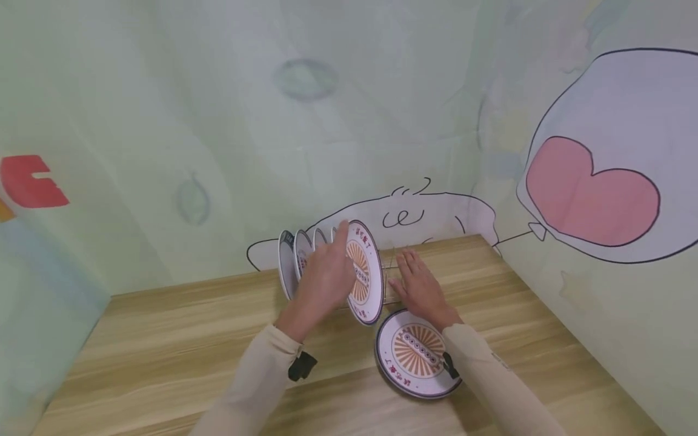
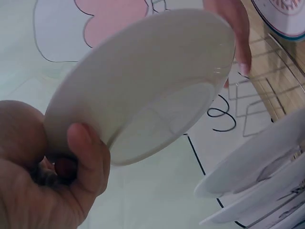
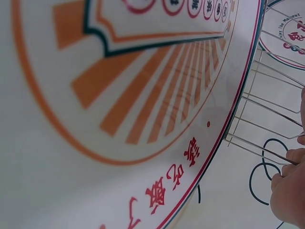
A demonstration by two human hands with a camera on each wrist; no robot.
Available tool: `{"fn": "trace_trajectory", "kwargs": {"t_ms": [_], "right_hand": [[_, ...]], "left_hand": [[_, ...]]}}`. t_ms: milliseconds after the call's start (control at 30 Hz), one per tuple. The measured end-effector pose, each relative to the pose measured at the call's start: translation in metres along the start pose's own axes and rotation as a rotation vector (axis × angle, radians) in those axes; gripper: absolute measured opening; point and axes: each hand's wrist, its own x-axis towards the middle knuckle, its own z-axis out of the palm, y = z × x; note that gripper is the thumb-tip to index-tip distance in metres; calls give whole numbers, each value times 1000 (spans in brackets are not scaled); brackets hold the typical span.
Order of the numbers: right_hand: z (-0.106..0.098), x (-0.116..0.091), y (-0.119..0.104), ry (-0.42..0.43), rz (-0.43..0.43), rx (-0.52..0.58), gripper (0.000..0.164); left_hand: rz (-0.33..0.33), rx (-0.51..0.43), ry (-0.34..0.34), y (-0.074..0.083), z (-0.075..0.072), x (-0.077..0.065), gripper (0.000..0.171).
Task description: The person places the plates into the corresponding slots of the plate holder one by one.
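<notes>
My left hand (image 1: 326, 272) grips a round white plate (image 1: 368, 266) by its rim. The plate stands tilted, its orange-rayed face to the right; its plain back (image 2: 143, 81) shows in the left wrist view. Several more plates (image 1: 288, 263) stand on edge to the left, in a wire rack (image 2: 267, 86). At the rack's right end my right hand (image 1: 422, 287) rests against the wires with its fingers extended. A similar plate (image 1: 406, 354) lies face up on the table below my right hand. The right wrist view shows the rayed plate face (image 3: 143, 95) close up.
Pale wood-grain table (image 1: 163, 339), with its back edge close to a printed cloth wall (image 1: 218, 121). A second cloth wall with a balloon drawing (image 1: 611, 157) stands along the right side.
</notes>
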Motion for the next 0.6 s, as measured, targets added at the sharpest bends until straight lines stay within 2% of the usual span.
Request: {"fn": "trace_trajectory", "kwargs": {"t_ms": [167, 300, 500, 600], "right_hand": [[-1, 0, 2, 4, -3, 0, 64], [-1, -1, 2, -4, 2, -3, 65], [-2, -2, 2, -6, -15, -1, 64], [-2, -2, 2, -6, -17, -4, 64]], "left_hand": [[-34, -7, -1, -2, 3, 19, 69], [-1, 15, 33, -6, 8, 30, 70], [35, 98, 91, -13, 14, 41, 64], [29, 134, 88, -15, 16, 45, 65]]}}
